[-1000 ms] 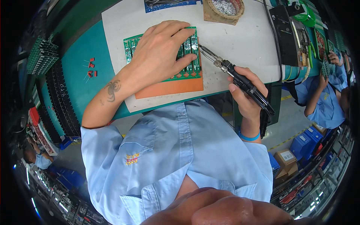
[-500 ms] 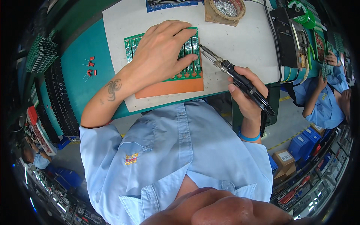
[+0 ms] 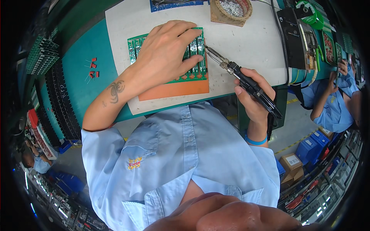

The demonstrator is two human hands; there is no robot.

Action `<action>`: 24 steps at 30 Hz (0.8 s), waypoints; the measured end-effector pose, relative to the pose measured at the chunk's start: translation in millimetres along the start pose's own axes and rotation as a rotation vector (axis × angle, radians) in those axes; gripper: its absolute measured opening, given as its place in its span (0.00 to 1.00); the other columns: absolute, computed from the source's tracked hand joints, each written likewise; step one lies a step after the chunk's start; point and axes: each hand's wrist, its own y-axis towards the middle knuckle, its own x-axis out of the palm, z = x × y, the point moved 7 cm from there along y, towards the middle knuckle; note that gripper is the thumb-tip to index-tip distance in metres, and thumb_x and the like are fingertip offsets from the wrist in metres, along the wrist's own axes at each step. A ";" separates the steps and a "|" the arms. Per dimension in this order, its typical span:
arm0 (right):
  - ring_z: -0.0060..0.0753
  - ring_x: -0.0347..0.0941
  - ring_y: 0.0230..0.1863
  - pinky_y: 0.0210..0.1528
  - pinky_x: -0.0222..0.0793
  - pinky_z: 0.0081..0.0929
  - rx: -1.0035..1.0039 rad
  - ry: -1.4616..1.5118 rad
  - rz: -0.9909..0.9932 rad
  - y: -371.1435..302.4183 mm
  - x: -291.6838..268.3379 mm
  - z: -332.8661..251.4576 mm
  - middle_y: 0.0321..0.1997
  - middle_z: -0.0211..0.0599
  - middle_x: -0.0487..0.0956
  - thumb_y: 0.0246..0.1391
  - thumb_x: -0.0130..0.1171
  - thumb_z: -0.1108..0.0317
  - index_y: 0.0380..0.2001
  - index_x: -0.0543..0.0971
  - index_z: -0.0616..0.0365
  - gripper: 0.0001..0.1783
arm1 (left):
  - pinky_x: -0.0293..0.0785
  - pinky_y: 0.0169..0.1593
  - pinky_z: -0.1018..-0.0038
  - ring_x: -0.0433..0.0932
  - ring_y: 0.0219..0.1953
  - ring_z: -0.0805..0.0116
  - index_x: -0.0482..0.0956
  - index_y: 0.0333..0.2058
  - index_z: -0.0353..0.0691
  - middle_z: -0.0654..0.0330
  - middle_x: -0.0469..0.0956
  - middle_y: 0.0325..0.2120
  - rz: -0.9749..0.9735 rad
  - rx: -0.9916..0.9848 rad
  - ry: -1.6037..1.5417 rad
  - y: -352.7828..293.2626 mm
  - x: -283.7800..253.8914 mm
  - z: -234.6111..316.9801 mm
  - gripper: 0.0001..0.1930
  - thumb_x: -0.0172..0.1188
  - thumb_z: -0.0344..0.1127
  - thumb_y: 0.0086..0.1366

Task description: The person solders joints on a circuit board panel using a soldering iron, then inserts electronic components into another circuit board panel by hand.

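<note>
One circuit board (image 3: 200, 48), one soldering iron (image 3: 249, 84)
Left hand (image 3: 165, 50) — spread open across the board; right hand (image 3: 255, 106) — closed around the iron.

Board (image 3: 193, 48) under left hand (image 3: 163, 52), iron (image 3: 252, 86) right

Green circuit board (image 3: 201, 50), orange sheet (image 3: 175, 91)

One soldering iron (image 3: 246, 81), four red components (image 3: 91, 73)
</note>
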 end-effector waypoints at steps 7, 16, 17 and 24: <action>0.31 0.78 0.36 0.41 0.72 0.22 -0.135 -0.021 0.195 10.9 -13.1 -10.3 0.39 0.42 0.84 0.46 0.70 0.78 0.53 0.81 0.64 0.27 | 0.71 0.61 0.65 0.77 0.57 0.61 0.80 0.54 0.42 0.62 0.78 0.58 -0.029 -0.020 0.009 1.5 0.7 -0.1 0.25 0.72 0.41 0.58; 0.32 0.80 0.37 0.43 0.74 0.23 -0.139 0.011 0.271 12.1 -17.8 -5.8 0.40 0.43 0.85 0.46 0.71 0.78 0.54 0.80 0.64 0.28 | 0.70 0.63 0.65 0.77 0.58 0.60 0.80 0.55 0.43 0.62 0.78 0.58 -0.003 0.003 0.039 -0.9 0.6 -1.5 0.25 0.72 0.42 0.59; 0.32 0.80 0.36 0.42 0.73 0.23 -0.135 0.000 0.249 0.4 -21.4 -8.5 0.40 0.43 0.85 0.45 0.71 0.78 0.53 0.81 0.64 0.28 | 0.70 0.63 0.65 0.77 0.58 0.60 0.80 0.55 0.43 0.62 0.78 0.58 0.006 0.023 0.053 -0.1 0.0 0.3 0.25 0.72 0.42 0.59; 0.30 0.77 0.32 0.39 0.71 0.23 -0.150 0.038 -0.026 -2.3 6.5 -11.2 0.36 0.41 0.84 0.45 0.70 0.79 0.51 0.82 0.65 0.25 | 0.71 0.60 0.63 0.77 0.57 0.59 0.82 0.52 0.40 0.59 0.80 0.54 0.051 0.063 0.069 -0.7 -10.5 0.9 0.24 0.72 0.41 0.58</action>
